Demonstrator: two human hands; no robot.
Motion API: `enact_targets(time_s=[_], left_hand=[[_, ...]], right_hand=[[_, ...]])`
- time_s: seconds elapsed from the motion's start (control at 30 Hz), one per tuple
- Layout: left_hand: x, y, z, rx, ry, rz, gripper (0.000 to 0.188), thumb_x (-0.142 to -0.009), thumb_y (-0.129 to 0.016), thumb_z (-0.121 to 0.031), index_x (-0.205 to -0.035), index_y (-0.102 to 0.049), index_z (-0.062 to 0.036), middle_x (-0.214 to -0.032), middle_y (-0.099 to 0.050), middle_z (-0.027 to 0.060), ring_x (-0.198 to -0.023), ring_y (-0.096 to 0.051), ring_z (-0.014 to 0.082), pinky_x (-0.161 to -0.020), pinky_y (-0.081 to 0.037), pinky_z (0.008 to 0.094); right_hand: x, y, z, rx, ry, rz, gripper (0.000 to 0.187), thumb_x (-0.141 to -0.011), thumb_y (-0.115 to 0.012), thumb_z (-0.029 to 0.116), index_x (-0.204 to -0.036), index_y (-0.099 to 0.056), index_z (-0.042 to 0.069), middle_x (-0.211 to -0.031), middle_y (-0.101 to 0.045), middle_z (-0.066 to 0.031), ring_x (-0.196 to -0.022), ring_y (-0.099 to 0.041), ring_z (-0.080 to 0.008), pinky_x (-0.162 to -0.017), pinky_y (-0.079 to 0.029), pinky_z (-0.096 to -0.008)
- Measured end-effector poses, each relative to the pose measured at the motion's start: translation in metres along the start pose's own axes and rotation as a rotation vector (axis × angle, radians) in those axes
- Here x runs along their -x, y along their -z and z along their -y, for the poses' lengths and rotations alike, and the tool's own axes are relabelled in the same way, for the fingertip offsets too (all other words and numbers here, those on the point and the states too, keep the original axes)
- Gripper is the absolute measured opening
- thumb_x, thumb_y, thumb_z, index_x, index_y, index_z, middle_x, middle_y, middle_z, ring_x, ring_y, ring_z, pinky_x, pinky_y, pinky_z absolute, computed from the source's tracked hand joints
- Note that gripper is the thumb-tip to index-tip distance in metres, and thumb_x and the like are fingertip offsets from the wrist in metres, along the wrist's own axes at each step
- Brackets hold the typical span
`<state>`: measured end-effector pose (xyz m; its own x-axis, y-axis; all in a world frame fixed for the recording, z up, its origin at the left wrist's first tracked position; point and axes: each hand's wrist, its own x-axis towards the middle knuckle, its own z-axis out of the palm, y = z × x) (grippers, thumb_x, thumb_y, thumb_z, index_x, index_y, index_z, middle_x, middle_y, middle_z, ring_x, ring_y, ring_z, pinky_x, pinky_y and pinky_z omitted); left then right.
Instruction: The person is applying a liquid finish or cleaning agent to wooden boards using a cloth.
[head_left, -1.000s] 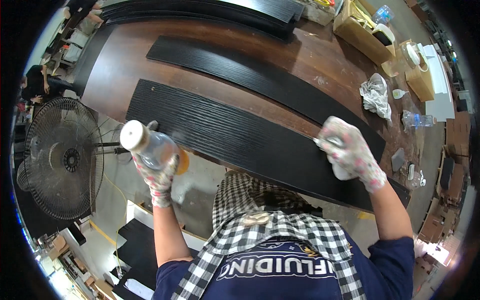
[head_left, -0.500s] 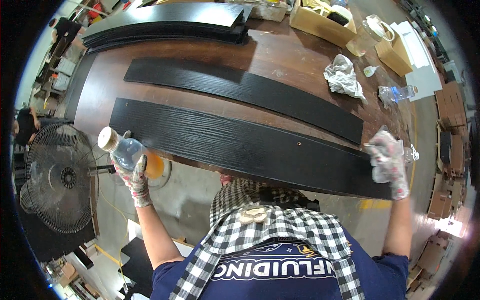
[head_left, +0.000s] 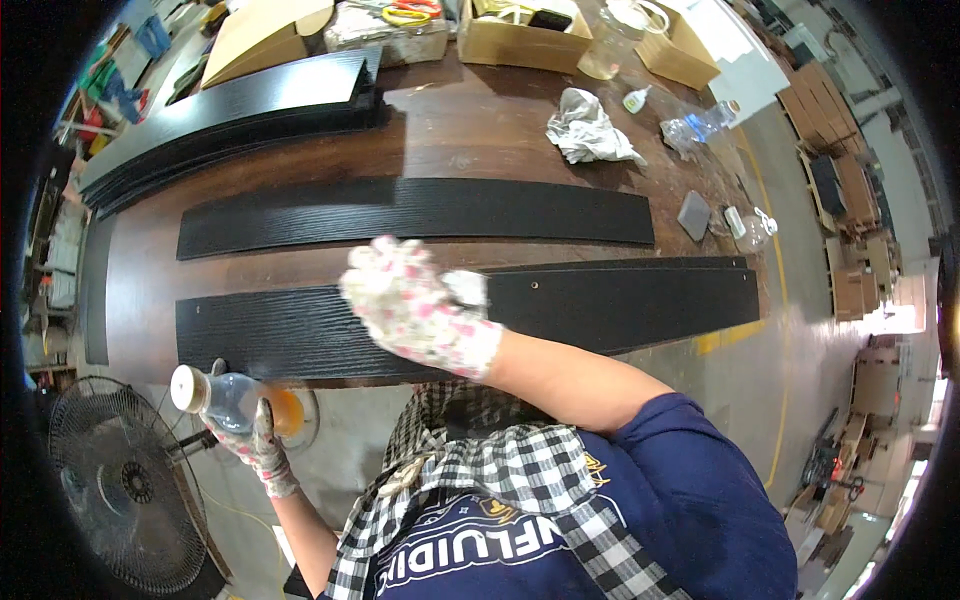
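A long black wood-grained board (head_left: 650, 298) lies along the near edge of the brown desk (head_left: 470, 140), its long axis running left to right in front of me. My right hand (head_left: 415, 310), in a flowered glove, is the nearer one: it is over the board, a little left of its middle, with my forearm crossing its near side. The glove is blurred; a whitish wad (head_left: 467, 290) shows beside it, but I cannot tell whether my fingers are closed on it or touching the board.

My left hand (head_left: 258, 450) is wrapped around a clear bottle (head_left: 235, 402) of orange liquid — tilted, white cap to the left — just off the desk's near edge, by the board's near left corner. A second black board (head_left: 540, 212) lies beyond, roughly parallel; a black stack (head_left: 240, 105) fills the far left corner.
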<state>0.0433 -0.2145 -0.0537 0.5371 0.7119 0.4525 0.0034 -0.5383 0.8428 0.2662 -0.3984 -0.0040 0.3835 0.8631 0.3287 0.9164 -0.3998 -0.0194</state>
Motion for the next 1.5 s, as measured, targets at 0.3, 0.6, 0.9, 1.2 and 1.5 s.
enact_targets(time_s=[0.3, 0.6, 0.9, 1.2, 1.5], left_hand=[[-0.001, -0.007, -0.007, 0.048, 0.017, -0.078, 0.086, -0.069, -0.078, -0.032, -0.134, -0.034, -0.0003, -0.130, -0.048, 0.0212, -0.115, -0.049, 0.0276, -0.101, -0.038, 0.0408], [0.004, -0.003, -0.007, 0.134, 0.044, -0.082, 0.068, -0.071, -0.077, -0.016, -0.127, -0.042, -0.0029, -0.115, -0.055, 0.0101, -0.105, -0.055, 0.0214, -0.094, -0.045, 0.0363], [0.004, -0.006, -0.009, 0.102, 0.138, -0.113, 0.085, -0.067, -0.082, -0.025, -0.134, -0.034, -0.0040, -0.130, -0.050, 0.0170, -0.113, -0.052, 0.0244, -0.098, -0.041, 0.0376], [0.001, -0.002, 0.006, 0.043, 0.020, -0.070, 0.089, -0.066, -0.084, -0.028, -0.134, -0.033, -0.0030, -0.130, -0.050, 0.0187, -0.115, -0.051, 0.0258, -0.101, -0.040, 0.0392], [0.006, 0.002, 0.015, -0.025, -0.033, -0.076, 0.094, -0.066, -0.084, -0.036, -0.137, -0.031, -0.0042, -0.131, -0.050, 0.0176, -0.116, -0.052, 0.0270, -0.102, -0.040, 0.0390]], right_hand=[[0.243, 0.061, -0.189, 0.095, -0.765, -0.330, 0.013, -0.079, -0.069, 0.013, -0.084, -0.060, 0.004, -0.087, -0.058, -0.0113, -0.081, -0.056, -0.0271, -0.074, -0.046, -0.0376], [0.239, 0.075, -0.138, -0.368, -0.326, -0.318, 0.014, -0.076, -0.069, 0.002, -0.086, -0.060, 0.007, -0.083, -0.060, -0.0054, -0.080, -0.058, -0.0219, -0.070, -0.046, -0.0381], [0.150, 0.043, -0.036, -0.503, -0.078, -0.168, 0.020, -0.069, -0.072, 0.003, -0.085, -0.060, 0.007, -0.087, -0.058, -0.0067, -0.077, -0.054, -0.0257, -0.068, -0.044, -0.0388], [0.151, 0.042, -0.026, -0.375, -0.157, -0.157, 0.019, -0.069, -0.069, 0.001, -0.085, -0.060, 0.005, -0.091, -0.057, -0.0096, -0.081, -0.054, -0.0275, -0.071, -0.045, -0.0395], [0.165, 0.046, -0.029, -0.297, -0.198, -0.143, 0.022, -0.064, -0.067, -0.002, -0.084, -0.060, 0.004, -0.087, -0.056, -0.0086, -0.078, -0.053, -0.0266, -0.067, -0.045, -0.0392]])
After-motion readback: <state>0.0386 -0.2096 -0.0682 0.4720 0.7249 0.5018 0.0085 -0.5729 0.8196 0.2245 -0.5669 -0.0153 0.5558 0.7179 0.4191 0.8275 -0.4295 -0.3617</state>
